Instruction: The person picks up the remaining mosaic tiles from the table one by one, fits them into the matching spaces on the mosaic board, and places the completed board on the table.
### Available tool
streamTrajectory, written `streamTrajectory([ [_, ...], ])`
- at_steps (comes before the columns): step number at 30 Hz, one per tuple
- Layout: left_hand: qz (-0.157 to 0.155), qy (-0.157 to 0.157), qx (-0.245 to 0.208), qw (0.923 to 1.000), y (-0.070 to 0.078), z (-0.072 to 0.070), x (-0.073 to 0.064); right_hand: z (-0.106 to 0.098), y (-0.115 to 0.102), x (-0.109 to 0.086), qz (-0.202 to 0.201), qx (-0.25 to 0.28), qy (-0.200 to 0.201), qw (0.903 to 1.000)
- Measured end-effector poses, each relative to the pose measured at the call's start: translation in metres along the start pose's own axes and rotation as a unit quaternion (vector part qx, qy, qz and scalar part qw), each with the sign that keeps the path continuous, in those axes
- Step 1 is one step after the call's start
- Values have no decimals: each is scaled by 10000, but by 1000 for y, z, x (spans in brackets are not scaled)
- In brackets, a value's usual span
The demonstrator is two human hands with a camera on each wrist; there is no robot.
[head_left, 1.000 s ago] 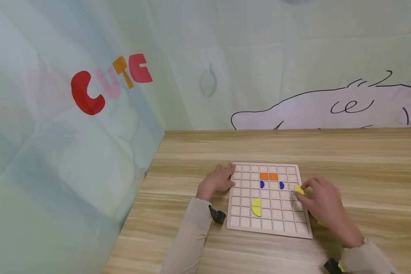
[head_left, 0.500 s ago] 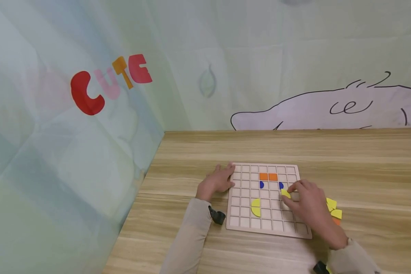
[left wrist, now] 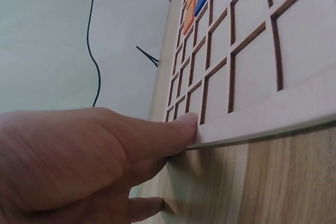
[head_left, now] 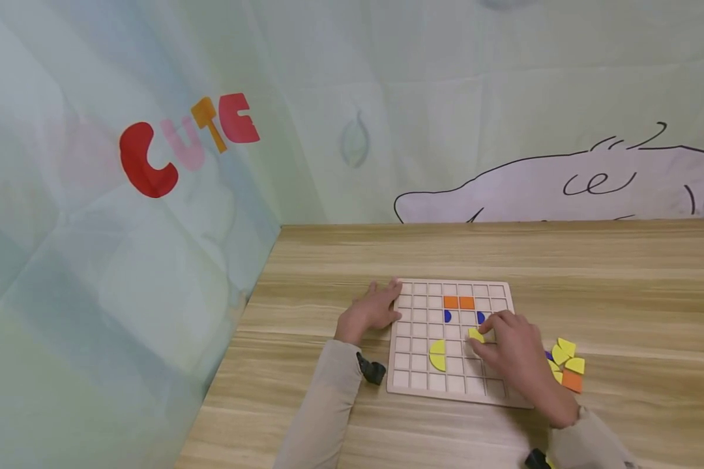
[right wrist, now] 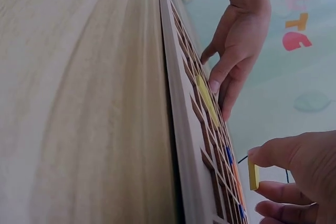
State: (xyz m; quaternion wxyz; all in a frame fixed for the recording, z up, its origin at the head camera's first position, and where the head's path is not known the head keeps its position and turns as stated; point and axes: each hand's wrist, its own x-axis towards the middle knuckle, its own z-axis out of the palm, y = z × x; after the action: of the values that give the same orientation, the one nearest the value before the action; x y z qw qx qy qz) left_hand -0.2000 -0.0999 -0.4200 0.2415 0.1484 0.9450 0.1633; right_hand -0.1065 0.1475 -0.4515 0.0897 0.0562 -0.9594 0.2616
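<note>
A wooden board (head_left: pixel 407 361) with a square grid lies on the table. My left hand (head_left: pixel 366 316) rests at its left edge, thumb tip on the rim in the left wrist view and fingers by the far corner. Over the board's right half, my right hand (head_left: pixel 513 355) pinches a yellow quarter-circle tile (right wrist: pixel 253 174) between thumb and finger. In the right wrist view this tile is held off the board. Two orange square tiles (head_left: pixel 459 302) sit side by side in the grid. Blue half-circle tiles (head_left: pixel 448 316) lie below them. Two yellow quarter-circles (head_left: pixel 438 355) form a half disc lower left.
Right of the board lies a loose pile of yellow tiles (head_left: pixel 560 354), with an orange square tile (head_left: pixel 572 381) and a bit of blue, partly behind the right hand. The wood-grain table (head_left: pixel 328 254) meets a printed cloth backdrop (head_left: pixel 328 163) at the back and left.
My right hand has carried the yellow quarter-circle tile leftward from the board's right edge to over its grid. The pile on the right has come into view. The left hand stays put.
</note>
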Motion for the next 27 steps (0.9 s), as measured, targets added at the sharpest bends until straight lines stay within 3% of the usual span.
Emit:
streamTrajectory([
  [14, 18, 16, 47, 10000, 1, -1, -1, 11, -9, -4, -212, -290, -512, 9980],
  [27, 17, -23, 19, 10000, 1, -2, -2, 19, -18, -5, -644, -515, -85, 9966],
])
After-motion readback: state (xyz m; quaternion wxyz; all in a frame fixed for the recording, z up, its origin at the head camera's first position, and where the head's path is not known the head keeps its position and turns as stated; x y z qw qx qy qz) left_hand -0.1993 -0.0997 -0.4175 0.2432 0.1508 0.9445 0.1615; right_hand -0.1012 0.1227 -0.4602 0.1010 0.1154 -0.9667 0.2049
